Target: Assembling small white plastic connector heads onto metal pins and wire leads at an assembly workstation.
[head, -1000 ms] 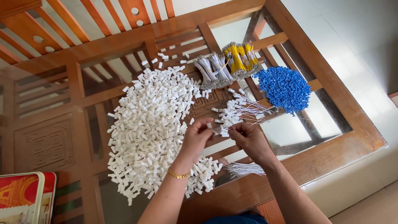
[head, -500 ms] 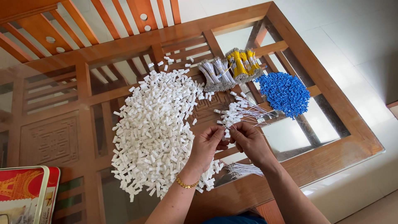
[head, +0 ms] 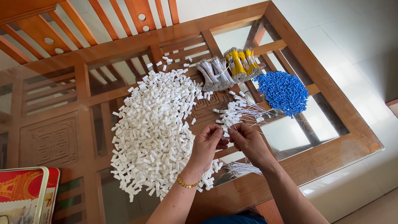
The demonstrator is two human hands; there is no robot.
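My left hand (head: 207,145), with a gold bracelet at the wrist, pinches a small white plastic connector between its fingertips. My right hand (head: 248,141) meets it, fingertips closed on a thin white wire at the same spot. Both hands hover over the glass table, at the right edge of a big heap of white connectors (head: 153,124). Just beyond my fingers lies a small cluster of wires with white connectors fitted (head: 238,113). A loose bunch of thin white wires (head: 242,168) lies under my right wrist.
Bundles of white wires (head: 215,74) and yellow wires (head: 242,63) lie at the far side, beside a heap of blue connectors (head: 284,91). The glass top sits in a wooden frame (head: 323,159). A red tin (head: 25,195) stands at the near left.
My hands have drawn together, fingertips now touching over one connector. The view has shifted slightly; the piles lie as before.
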